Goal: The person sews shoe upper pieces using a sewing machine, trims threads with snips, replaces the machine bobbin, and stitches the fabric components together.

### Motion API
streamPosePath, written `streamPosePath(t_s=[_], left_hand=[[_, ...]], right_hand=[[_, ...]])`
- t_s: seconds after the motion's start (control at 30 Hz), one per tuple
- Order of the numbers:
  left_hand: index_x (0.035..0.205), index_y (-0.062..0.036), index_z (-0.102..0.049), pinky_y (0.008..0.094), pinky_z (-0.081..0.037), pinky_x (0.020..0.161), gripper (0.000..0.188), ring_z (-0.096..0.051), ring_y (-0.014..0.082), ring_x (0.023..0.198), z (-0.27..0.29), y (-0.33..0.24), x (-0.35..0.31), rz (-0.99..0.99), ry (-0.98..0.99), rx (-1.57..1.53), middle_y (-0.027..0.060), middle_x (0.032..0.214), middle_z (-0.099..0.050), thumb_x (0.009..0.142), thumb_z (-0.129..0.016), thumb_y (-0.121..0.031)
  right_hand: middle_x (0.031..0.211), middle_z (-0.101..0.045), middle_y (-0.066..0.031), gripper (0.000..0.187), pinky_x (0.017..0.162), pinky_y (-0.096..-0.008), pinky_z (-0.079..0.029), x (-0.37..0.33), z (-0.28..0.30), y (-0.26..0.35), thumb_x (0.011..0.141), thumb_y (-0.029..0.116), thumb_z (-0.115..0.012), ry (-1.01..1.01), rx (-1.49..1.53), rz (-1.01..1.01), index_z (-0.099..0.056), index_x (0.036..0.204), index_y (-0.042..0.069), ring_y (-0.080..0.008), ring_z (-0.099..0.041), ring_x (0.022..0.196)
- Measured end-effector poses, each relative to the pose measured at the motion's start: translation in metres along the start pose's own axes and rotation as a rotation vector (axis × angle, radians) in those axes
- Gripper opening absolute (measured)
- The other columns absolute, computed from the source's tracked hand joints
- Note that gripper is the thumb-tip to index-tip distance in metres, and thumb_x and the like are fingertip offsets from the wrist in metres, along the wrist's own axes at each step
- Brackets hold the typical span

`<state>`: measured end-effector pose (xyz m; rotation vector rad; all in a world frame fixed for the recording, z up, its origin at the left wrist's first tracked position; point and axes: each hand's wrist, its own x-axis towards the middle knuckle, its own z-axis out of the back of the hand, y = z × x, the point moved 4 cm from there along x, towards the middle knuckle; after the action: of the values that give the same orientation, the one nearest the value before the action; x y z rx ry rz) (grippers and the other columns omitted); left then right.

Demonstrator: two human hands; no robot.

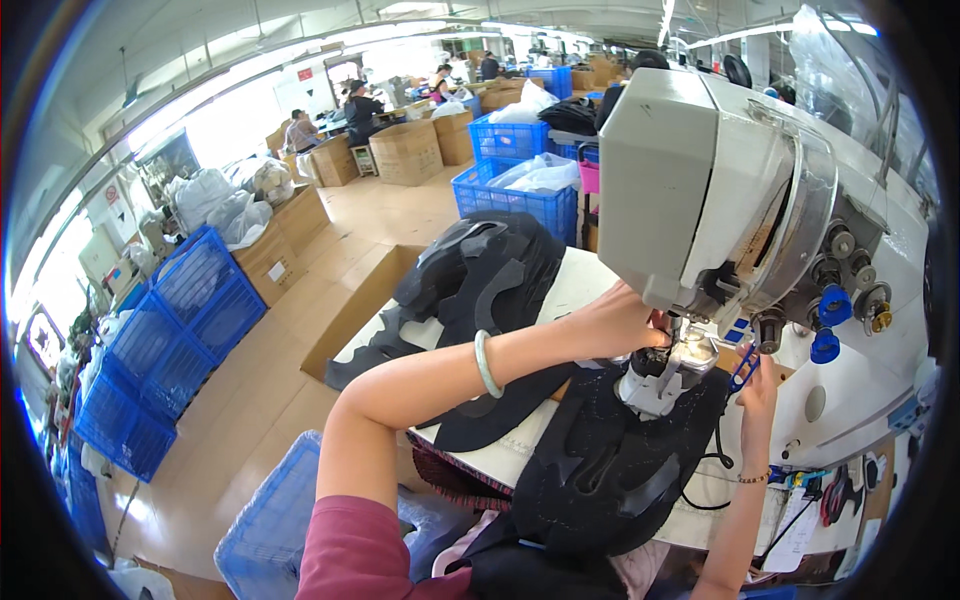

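My left hand (pixel 622 325), its wrist in a pale green bangle (pixel 487 364), reaches in beside the needle area of a large sewing machine (pixel 655 190). Its fingers are pinched together by the presser foot (pixel 655 392), and what lies between them is hidden. On the other side of the needle, my right hand (pixel 758 392) grips small blue thread snips (pixel 742 368). Below the foot, a black padded fabric piece (pixel 600 470) hangs over the table's near edge toward my lap. Stacked black cut pieces (pixel 480 270) lie on the table left of the machine.
Blue thread-tension knobs (pixel 825 346) stick out at the machine's right. Scissors (pixel 838 495) and a paper sheet (pixel 792 535) lie at the table's right. A cardboard box (pixel 345 320) stands behind the stack, and blue crates (pixel 165 350) line the floor at left. Several people sit far back.
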<state>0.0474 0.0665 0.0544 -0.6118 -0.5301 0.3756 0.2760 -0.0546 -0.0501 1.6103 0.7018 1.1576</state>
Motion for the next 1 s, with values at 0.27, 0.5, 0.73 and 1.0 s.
streamPosePath(t_s=[0.27, 0.5, 0.73, 1.0], left_hand=[[0.083, -0.0065, -0.065, 0.0233, -0.037, 0.062, 0.02, -0.046, 0.0089, 0.07, 0.002, 0.019, 0.004, 0.534, 0.198, -0.413, -0.0012, 0.077, -0.059, 0.075, -0.075, -0.022], [0.091, -0.0004, -0.065, 0.0205, -0.04, 0.064, 0.013, -0.049, 0.0067, 0.072, 0.004, 0.012, -0.008, 0.376, 0.126, -0.721, 0.0003, 0.083, -0.06, 0.085, -0.066, -0.012], [0.113, 0.0044, -0.055, 0.02, -0.042, 0.068, 0.025, -0.05, 0.0065, 0.079, 0.002, 0.03, -0.058, 0.296, -0.245, -1.013, 0.0044, 0.093, -0.058, 0.09, -0.058, -0.005], [0.12, -0.0007, -0.049, 0.0221, -0.044, 0.071, 0.038, -0.051, 0.0074, 0.08, -0.051, 0.028, -0.118, 0.091, -0.255, -1.206, 0.0067, 0.1, -0.061, 0.085, -0.065, -0.002]], right_hand=[[0.098, -0.059, -0.0068, 0.03, 0.07, -0.0221, -0.047, -0.012, -0.006, 0.013, 0.096, 0.006, -0.05, -0.26, -0.462, 0.26, -0.054, 0.125, 0.0, -0.009, -0.057, 0.079], [0.101, -0.058, -0.0101, 0.027, 0.067, -0.0258, -0.052, -0.014, -0.006, 0.018, 0.095, 0.006, -0.051, -0.399, -0.427, 0.408, -0.054, 0.119, -0.004, -0.0124, -0.061, 0.081], [0.106, -0.053, -0.0113, 0.049, 0.073, -0.0252, -0.048, -0.026, 0.003, 0.022, 0.094, 0.001, -0.045, -0.486, -0.214, 0.566, -0.023, 0.138, -0.002, -0.013, -0.056, 0.08], [0.088, -0.058, -0.0023, 0.024, 0.063, -0.0175, -0.04, -0.074, -0.111, 0.064, 0.089, 0.007, -0.061, 0.295, 0.051, -0.129, -0.062, 0.112, 0.001, -0.0056, -0.049, 0.068]])
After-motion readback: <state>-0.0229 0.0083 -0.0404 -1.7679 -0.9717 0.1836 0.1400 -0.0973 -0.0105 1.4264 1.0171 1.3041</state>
